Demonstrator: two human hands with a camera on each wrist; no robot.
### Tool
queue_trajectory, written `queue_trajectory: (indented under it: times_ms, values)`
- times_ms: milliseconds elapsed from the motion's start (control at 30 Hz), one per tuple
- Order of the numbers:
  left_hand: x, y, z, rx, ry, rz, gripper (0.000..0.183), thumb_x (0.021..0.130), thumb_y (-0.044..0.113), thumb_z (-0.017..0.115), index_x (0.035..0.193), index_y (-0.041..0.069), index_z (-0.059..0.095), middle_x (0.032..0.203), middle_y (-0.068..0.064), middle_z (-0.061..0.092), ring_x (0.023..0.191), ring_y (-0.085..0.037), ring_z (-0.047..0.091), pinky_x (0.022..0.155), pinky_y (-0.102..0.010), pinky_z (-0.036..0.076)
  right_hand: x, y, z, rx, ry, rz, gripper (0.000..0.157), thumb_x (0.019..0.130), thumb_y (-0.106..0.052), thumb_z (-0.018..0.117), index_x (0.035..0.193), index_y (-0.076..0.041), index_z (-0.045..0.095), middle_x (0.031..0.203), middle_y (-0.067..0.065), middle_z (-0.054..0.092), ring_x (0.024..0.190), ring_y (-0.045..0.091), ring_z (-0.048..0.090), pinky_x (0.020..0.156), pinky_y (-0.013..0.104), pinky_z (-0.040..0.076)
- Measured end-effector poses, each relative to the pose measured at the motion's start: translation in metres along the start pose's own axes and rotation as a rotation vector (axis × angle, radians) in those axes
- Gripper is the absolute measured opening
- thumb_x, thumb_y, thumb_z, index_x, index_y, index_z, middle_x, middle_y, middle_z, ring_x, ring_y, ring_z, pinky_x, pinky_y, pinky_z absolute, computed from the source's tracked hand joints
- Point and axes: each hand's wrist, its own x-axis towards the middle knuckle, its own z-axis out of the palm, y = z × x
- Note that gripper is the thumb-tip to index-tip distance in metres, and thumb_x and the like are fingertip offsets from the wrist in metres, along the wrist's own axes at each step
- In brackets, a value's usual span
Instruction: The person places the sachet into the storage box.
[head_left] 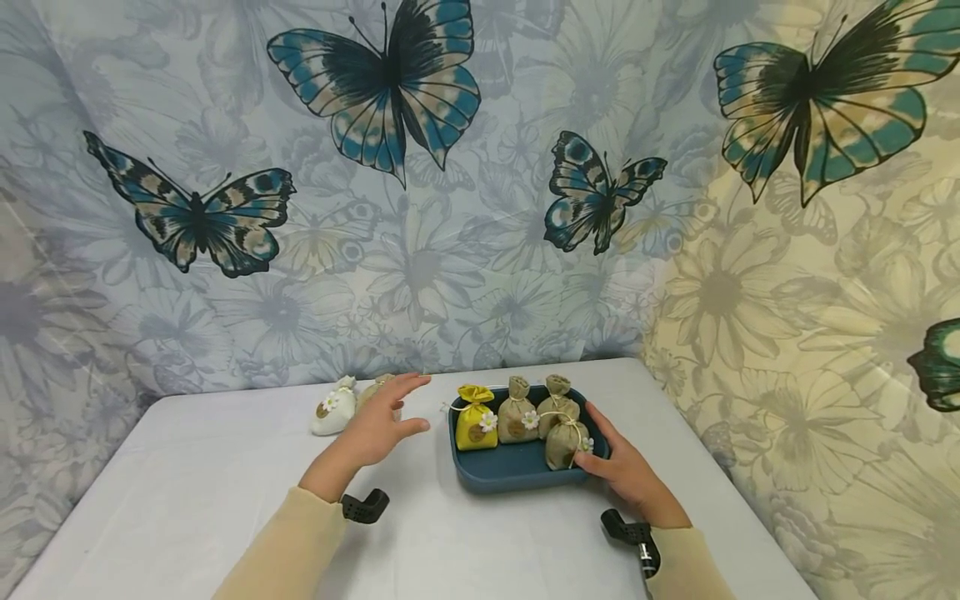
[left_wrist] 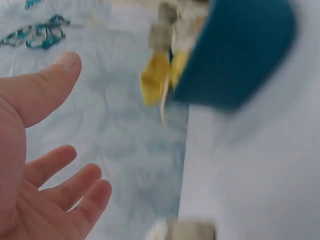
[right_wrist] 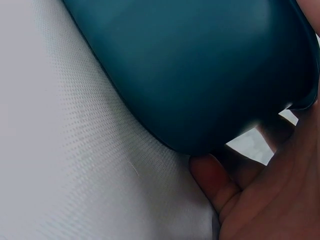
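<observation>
A blue tray (head_left: pixel 510 479) stands on the table with several small drawstring pouches in it. At its left end is a yellow pouch (head_left: pixel 467 433) with a white flower; beside it are beige pouches (head_left: pixel 516 419), one tilted near the right end. My right hand (head_left: pixel 633 475) grips the tray's right end, thumb over the rim; in the right wrist view some fingers are at the tray's underside. With fingers spread and nothing held, my left hand (head_left: pixel 375 433) hovers left of the tray. Just behind it are a white pouch (head_left: pixel 335 412) and a partly hidden beige pouch (head_left: pixel 371 390).
A white cloth covers the table (head_left: pixel 480 550). Behind it hangs a fabric backdrop (head_left: pixel 420 275) printed with butterflies and flowers, which continues along the right side.
</observation>
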Motion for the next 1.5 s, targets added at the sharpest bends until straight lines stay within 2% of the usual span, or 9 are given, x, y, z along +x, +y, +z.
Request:
queue_trajectory:
  times_ms: [200,333,467,633,867,1067,1200,1333,1500]
  values:
    - [-0.018,-0.033,-0.034,0.102,0.075,-0.089,0.080,0.087,0.032,0.079,0.155,0.017,0.038,0.160,-0.017,0.021,0.142,-0.045,0.025,0.104,-0.066,0.029,0.000,-0.001,0.000,0.003,0.001,-0.005,0.091,0.089,-0.023,0.075,0.161,-0.027,0.019,0.163,0.016,0.017,0.146,0.042,0.013,0.111,0.065,0.013]
    - [-0.031,-0.056,-0.055,0.175,0.131,-0.157,0.084,0.088,0.029,0.079,0.157,0.016,0.033,0.161,-0.023,0.014,0.143,-0.050,0.016,0.103,-0.071,0.024,0.000,0.001,0.000,0.006,0.004,-0.005,0.092,0.089,-0.024,0.076,0.161,-0.027,0.020,0.163,0.016,0.017,0.146,0.042,0.013,0.111,0.065,0.013]
    - [-0.043,-0.075,-0.074,0.199,0.150,-0.217,0.086,0.089,0.028,0.077,0.158,0.012,0.028,0.159,-0.029,0.012,0.141,-0.054,0.014,0.103,-0.072,0.022,0.000,0.002,0.000,0.009,0.007,-0.002,0.092,0.089,-0.024,0.076,0.161,-0.027,0.020,0.163,0.016,0.017,0.146,0.042,0.012,0.111,0.065,0.013]
    - [-0.053,-0.092,-0.088,0.176,0.141,-0.319,0.093,0.091,0.035,0.075,0.161,0.013,0.019,0.160,-0.026,0.015,0.142,-0.053,0.014,0.105,-0.070,0.020,0.000,0.001,-0.001,0.008,0.010,0.002,0.092,0.088,-0.025,0.076,0.161,-0.029,0.020,0.163,0.015,0.018,0.146,0.041,0.013,0.111,0.065,0.013]
    - [-0.056,-0.113,-0.092,0.155,0.108,-0.416,0.093,0.091,0.042,0.072,0.161,0.011,0.017,0.159,-0.028,0.017,0.139,-0.054,0.021,0.104,-0.069,0.024,0.000,0.001,-0.001,0.016,0.011,0.009,0.091,0.088,-0.025,0.076,0.161,-0.029,0.020,0.163,0.015,0.018,0.146,0.041,0.013,0.111,0.065,0.013]
    - [-0.056,-0.120,-0.087,0.126,0.094,-0.382,0.089,0.092,0.035,0.073,0.158,0.004,0.022,0.153,-0.027,0.034,0.137,-0.051,0.029,0.106,-0.065,0.026,0.000,0.003,0.000,0.019,0.008,0.009,0.091,0.089,-0.026,0.075,0.161,-0.029,0.019,0.163,0.014,0.017,0.146,0.041,0.013,0.110,0.065,0.014]
    - [-0.054,-0.120,-0.082,0.196,0.076,-0.365,0.083,0.094,0.034,0.070,0.156,0.001,0.026,0.141,-0.029,0.044,0.133,-0.051,0.033,0.105,-0.065,0.026,0.000,0.002,0.000,0.031,0.009,0.014,0.091,0.090,-0.028,0.075,0.161,-0.031,0.018,0.163,0.013,0.017,0.147,0.039,0.013,0.111,0.065,0.014]
    - [-0.051,-0.122,-0.080,0.267,0.053,-0.377,0.077,0.096,0.040,0.067,0.153,0.001,0.034,0.136,-0.033,0.043,0.128,-0.053,0.037,0.103,-0.067,0.028,0.000,0.002,0.000,0.027,0.008,0.017,0.091,0.090,-0.028,0.075,0.161,-0.031,0.018,0.163,0.013,0.017,0.147,0.040,0.013,0.110,0.065,0.014]
    - [-0.048,-0.125,-0.079,0.251,0.053,-0.391,0.070,0.094,0.038,0.070,0.148,0.002,0.043,0.149,-0.032,0.031,0.134,-0.054,0.030,0.105,-0.067,0.025,0.000,0.001,-0.001,0.010,0.007,0.024,0.092,0.090,-0.029,0.075,0.161,-0.030,0.017,0.163,0.014,0.016,0.146,0.040,0.013,0.110,0.066,0.014]
